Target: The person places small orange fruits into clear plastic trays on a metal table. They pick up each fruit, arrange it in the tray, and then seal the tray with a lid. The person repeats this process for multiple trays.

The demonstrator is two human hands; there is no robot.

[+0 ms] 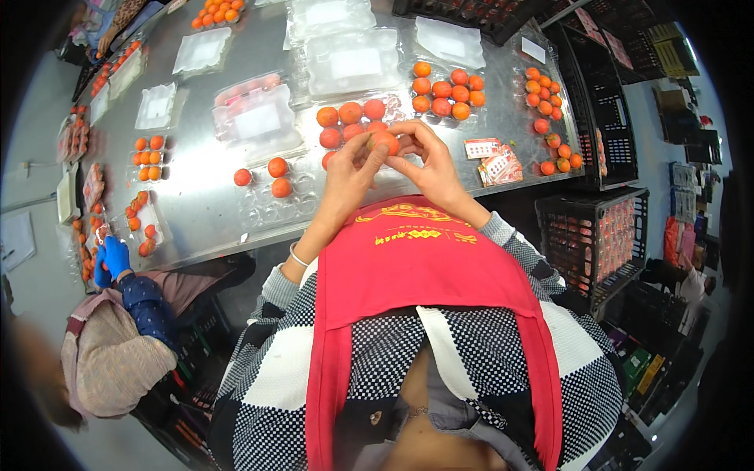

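Observation:
Between my left hand (352, 172) and my right hand (429, 166) is a round orange-red tomato (384, 143), held by the fingertips of both. Just beyond my hands, several more tomatoes (351, 112) sit in the cups of a clear plastic tray, partly hidden by my fingers. Left of my left wrist lies another clear tray (268, 206), with two tomatoes in its cups and one at its upper left corner. To the right of my right hand, printed cards (500, 166) lie in a loose pile near the table's edge.
Clear plastic packs (352, 62) are stacked at the far middle of the metal table (194, 106). A filled tray (450, 94) stands right of them. Black crates (595, 235) line the right side. On the left, a co-worker's blue-gloved hand (116, 256) is over tomatoes.

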